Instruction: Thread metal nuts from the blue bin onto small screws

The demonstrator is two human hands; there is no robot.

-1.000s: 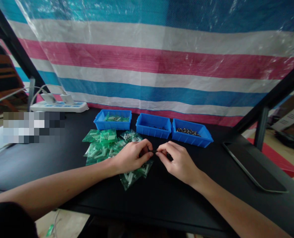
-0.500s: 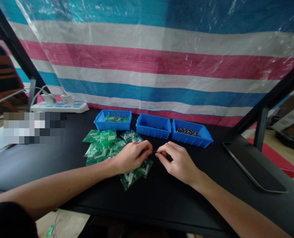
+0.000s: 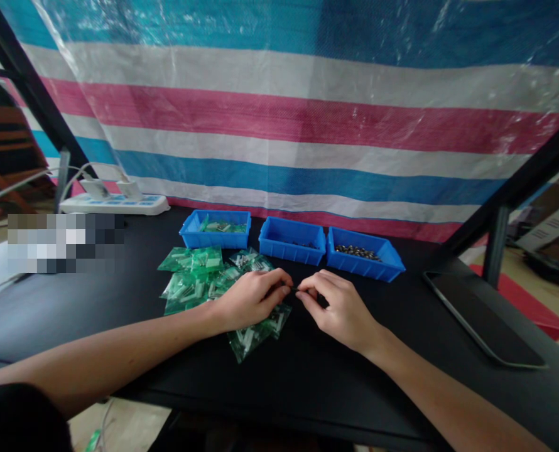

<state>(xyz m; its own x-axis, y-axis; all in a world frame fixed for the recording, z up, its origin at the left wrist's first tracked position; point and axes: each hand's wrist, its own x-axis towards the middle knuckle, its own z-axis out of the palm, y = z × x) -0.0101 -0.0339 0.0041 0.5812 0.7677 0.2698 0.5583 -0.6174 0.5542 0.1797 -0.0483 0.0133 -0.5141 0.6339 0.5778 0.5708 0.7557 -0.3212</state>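
My left hand [image 3: 255, 298] is pinched closed over the right part of a pile of green plastic packets [image 3: 195, 276] holding pale parts. Just to its right, my right hand [image 3: 333, 307] is also in a pinch. A small dark thin piece [image 3: 294, 289] spans the narrow gap between the two sets of fingertips; its ends are hidden. Behind the hands stand three blue bins: the left bin [image 3: 213, 240] holds green packets, the middle bin [image 3: 291, 251] a few small dark bits, the right bin [image 3: 367, 267] many shiny metal pieces.
A phone [image 3: 484, 320] lies at the right of the black table [image 3: 308, 389]. At the back left is a white power strip [image 3: 114, 204] with plugs and cables. Striped sheeting [image 3: 279, 125] hangs behind the bins, between black frame bars. A red object [image 3: 524, 301] is beyond the right edge.
Both hands keep their pinches in nearly the same place. The left fingertips have come slightly closer to the right ones, and the gap looks a little narrower.
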